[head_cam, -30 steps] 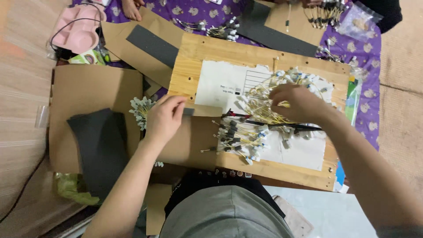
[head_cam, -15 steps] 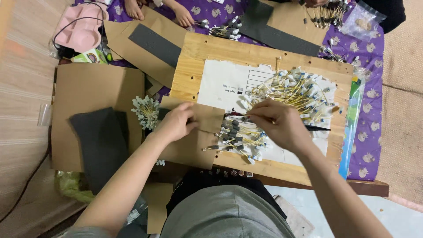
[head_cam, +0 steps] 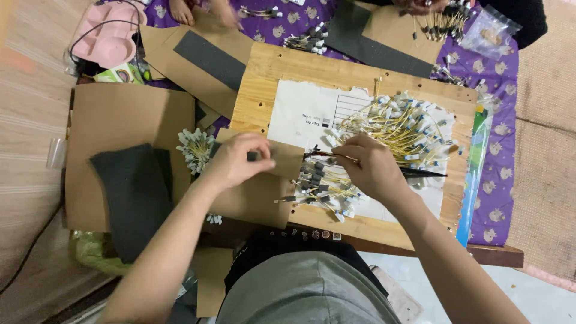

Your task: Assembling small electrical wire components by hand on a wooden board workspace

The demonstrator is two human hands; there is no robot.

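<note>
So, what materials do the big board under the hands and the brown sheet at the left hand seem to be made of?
The board looks like pale unfinished wood: grain lines and small holes show, with no gloss. The brown sheet under the left hand seems to be plain matte cardboard, flat with cut edges. The right hand rests on yellow wire pieces, probably plastic-coated.

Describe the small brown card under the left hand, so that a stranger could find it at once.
Start at the pale wooden board in the middle of the picture. At its left edge the left hand rests on a brown card that overlaps the board. Unlike the larger cardboard sheet further left, it carries no dark foam pad.
</note>
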